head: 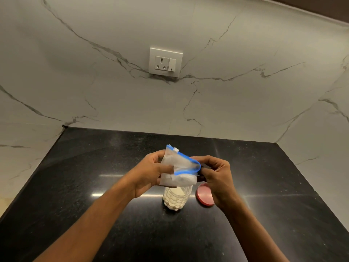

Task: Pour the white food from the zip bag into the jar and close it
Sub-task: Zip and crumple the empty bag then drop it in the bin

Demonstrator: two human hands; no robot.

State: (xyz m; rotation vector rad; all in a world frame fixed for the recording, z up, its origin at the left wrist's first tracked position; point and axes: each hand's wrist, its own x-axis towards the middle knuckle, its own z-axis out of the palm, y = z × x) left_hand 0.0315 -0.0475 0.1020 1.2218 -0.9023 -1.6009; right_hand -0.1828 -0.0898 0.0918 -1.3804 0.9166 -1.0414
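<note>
The jar [177,198] is standing on the bench [94,186], near its middle, with the lid [204,194] lying just to its right. The zip bag [179,169] is hanging directly above the jar, between the left hand [149,174] and the right hand [217,178]. Behind the bench, a wall socket [165,62] is sitting on the wall [245,53].

A black speckled counter [79,186] met pale marble walls [245,103] veined in grey. A white socket with a switch [165,62] sat on the back wall. Lamp glare streaked the counter.
</note>
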